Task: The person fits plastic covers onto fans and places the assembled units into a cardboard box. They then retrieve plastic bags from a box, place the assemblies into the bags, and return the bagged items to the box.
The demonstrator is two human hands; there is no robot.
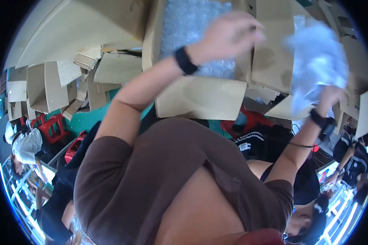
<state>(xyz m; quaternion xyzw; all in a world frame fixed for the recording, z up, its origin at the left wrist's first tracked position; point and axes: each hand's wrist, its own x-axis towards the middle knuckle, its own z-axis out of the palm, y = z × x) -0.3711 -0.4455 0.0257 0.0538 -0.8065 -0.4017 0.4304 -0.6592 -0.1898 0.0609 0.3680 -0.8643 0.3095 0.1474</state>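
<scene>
Brown shirt [151, 163] fills the nearest space, and beyond it the left hand [231, 34], blurred, is over a cardboard box [200, 98] of clear plastic pieces [182, 24]; whether its fingers hold anything, I cannot tell. Off to the right, beside the box, the right hand [332, 96] grips the lower end of a crumpled, whitish see-through plastic bag [321, 61].

Grips a blurred plastic bag [319, 61] in the right hand [331, 98]. Holds the left hand [235, 33] over an open cardboard box [200, 100] of clear pieces [192, 24].
</scene>
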